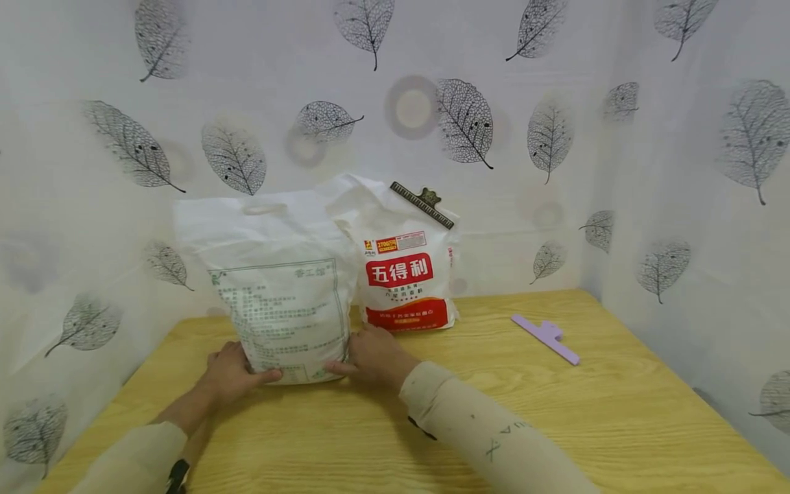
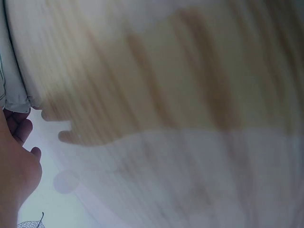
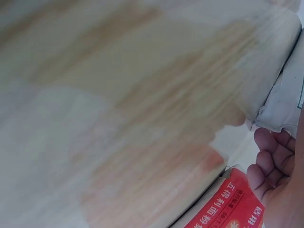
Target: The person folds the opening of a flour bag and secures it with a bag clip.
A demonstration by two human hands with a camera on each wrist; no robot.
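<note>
A large white bag point(image 1: 284, 302) with green print and a handle slot at its top stands upright on the table. My left hand point(image 1: 231, 376) grips its lower left corner, thumb across the front and fingers round the side. At the lower right corner my right hand point(image 1: 378, 358) holds the same bag, its thumb on the front. The right wrist view shows the curled fingers point(image 3: 268, 161) at the bag's edge. Just behind to the right stands a white and red flour bag point(image 1: 404, 274), with a dark metal bulldog clip point(image 1: 422, 204) across its slanted top corner.
A lilac plastic clip point(image 1: 546, 338) lies on the right part of the wooden table point(image 1: 617, 412). Behind and at both sides hangs a pale curtain point(image 1: 395, 41) with a leaf pattern. The flour bag stands close beside my right hand.
</note>
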